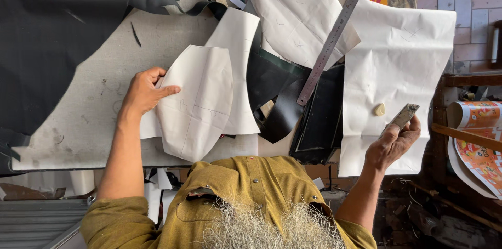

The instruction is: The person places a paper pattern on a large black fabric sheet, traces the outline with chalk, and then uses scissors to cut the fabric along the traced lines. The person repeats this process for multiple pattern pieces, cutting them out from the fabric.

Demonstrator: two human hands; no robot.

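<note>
My left hand grips the left edge of a white paper pattern piece, thumb on top, on the grey worktable. My right hand is raised past the table's right end and holds a flat metal knife blade. Beneath that hand lies a large creased white paper sheet with a small pale chalk lump on it. Black leather pieces lie between the two hands, under a long steel ruler.
A big black leather hide covers the table's left part. More white paper patterns are stacked at the back. A wooden rack with rolled printed sheets stands at the right, beside a brick floor.
</note>
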